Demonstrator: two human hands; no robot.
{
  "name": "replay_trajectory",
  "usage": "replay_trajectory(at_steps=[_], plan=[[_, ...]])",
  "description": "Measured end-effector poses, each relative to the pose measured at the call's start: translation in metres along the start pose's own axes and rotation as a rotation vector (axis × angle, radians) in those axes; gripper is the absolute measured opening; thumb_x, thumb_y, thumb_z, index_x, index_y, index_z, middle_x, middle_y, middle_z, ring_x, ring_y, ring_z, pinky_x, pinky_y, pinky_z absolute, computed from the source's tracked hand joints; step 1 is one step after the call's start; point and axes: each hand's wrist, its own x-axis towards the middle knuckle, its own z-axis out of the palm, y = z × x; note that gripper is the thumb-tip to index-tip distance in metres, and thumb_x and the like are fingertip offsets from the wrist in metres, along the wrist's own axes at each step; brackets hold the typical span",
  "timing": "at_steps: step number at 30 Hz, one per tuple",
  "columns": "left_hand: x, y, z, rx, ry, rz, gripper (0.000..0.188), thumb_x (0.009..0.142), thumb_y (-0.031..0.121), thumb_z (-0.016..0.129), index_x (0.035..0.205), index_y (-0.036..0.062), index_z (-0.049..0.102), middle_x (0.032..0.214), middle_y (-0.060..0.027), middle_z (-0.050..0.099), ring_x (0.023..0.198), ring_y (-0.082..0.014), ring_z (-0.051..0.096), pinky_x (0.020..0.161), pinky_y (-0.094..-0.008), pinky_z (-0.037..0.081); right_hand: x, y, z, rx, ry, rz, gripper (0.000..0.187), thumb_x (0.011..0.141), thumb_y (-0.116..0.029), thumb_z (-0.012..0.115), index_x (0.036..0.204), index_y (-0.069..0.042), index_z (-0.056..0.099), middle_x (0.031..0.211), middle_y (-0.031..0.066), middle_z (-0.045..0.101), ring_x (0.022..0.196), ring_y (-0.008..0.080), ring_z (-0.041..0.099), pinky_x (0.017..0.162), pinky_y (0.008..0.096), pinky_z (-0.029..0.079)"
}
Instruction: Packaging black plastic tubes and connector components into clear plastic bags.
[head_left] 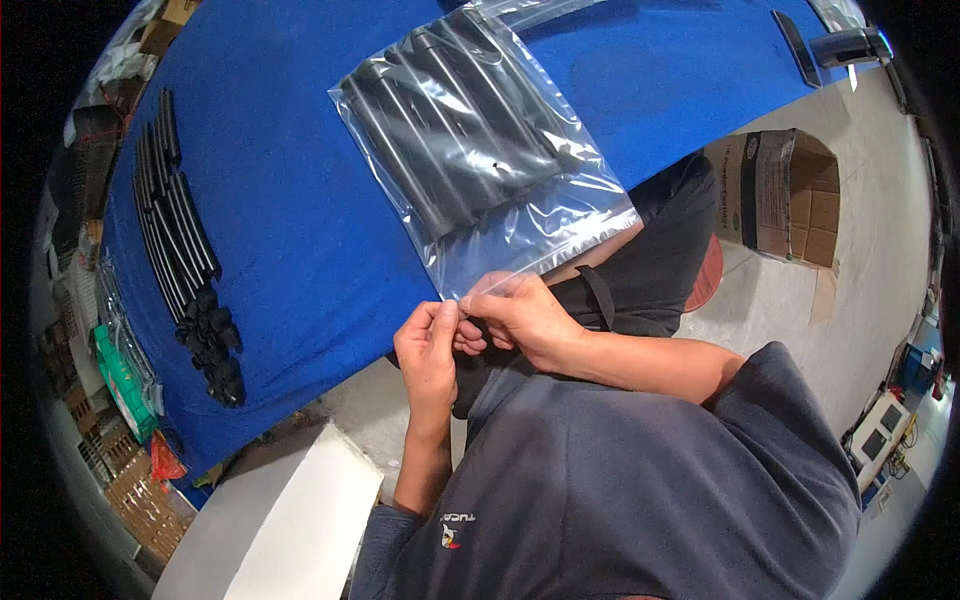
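Note:
A clear plastic zip bag [590, 215] lies at the near edge of the blue-covered table, its near end reaching past the edge toward me. Inside it several black tubes [465, 125] rest side by side. My left hand [430, 345] pinches the bag's near left corner between thumb and fingers. Right beside it, my right hand [525, 315] pinches the same near edge, the clear film showing over its fingers. Both hands nearly touch each other, just off the table.
Several black tubes [165, 220] lie in rows on the blue cloth [290, 200] at left, beside a pile of small black parts [212, 345]. A white box [280, 520] stands below the table, and an open cardboard box [790, 195] sits on the floor at right.

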Motion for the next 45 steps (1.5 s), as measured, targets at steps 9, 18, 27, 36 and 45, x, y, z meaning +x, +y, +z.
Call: replay_trajectory(at_steps=[9,18,27,36,45], plan=[[0.002,-0.024,0.007,-0.127,0.086,0.126,0.017,0.098,0.013,0.059,0.087,0.0011,0.061,0.068,-0.0064,0.063,0.056,-0.0107,0.058,0.054,-0.0223,0.049,-0.002,0.0,-0.005,0.053,0.061,0.006,0.009,0.087,-0.007,0.066,0.085,0.001,0.063,0.065,0.0043,0.059,0.047,0.0073,0.047,0.041,0.0226,0.034],[0.003,-0.03,0.003,-0.148,0.099,0.185,0.016,0.097,0.013,0.061,0.086,0.0016,0.06,0.065,-0.0066,0.061,0.052,-0.012,0.056,0.048,-0.0239,0.048,-0.012,-0.014,-0.031,0.133,0.19,-0.034,0.008,0.086,-0.009,0.07,0.082,-0.003,0.066,0.06,-0.0022,0.052,0.046,0.0064,0.044,0.042,0.0231,0.031],[0.002,-0.03,0.002,-0.117,0.123,0.171,0.017,0.096,0.015,0.061,0.085,0.0023,0.06,0.064,-0.007,0.06,0.053,-0.0136,0.056,0.048,-0.0253,0.049,-0.025,-0.04,-0.072,0.233,0.259,-0.11,0.013,0.086,-0.007,0.07,0.079,-0.007,0.059,0.057,-0.0051,0.046,0.044,0.006,0.039,0.043,0.023,0.031],[0.003,-0.032,0.002,-0.164,0.139,0.166,0.017,0.094,0.015,0.062,0.084,0.0022,0.06,0.062,-0.0076,0.06,0.05,-0.0145,0.055,0.048,-0.0268,0.049,-0.037,-0.075,-0.114,0.192,0.433,-0.312,0.009,0.088,-0.009,0.066,0.082,-0.004,0.062,0.059,-0.0058,0.04,0.047,0.0055,0.035,0.045,0.0241,0.028],[0.0,-0.003,-0.031,0.209,0.162,-0.002,0.031,0.097,0.025,0.064,0.078,0.0002,0.063,0.059,-0.006,0.061,0.049,-0.0113,0.057,0.048,-0.0259,0.05,-0.04,-0.134,-0.122,-0.513,0.463,-0.746,0.016,0.093,-0.015,0.064,0.097,0.0,0.064,0.074,-0.002,0.058,0.064,0.0056,0.053,0.056,0.0223,0.043]])
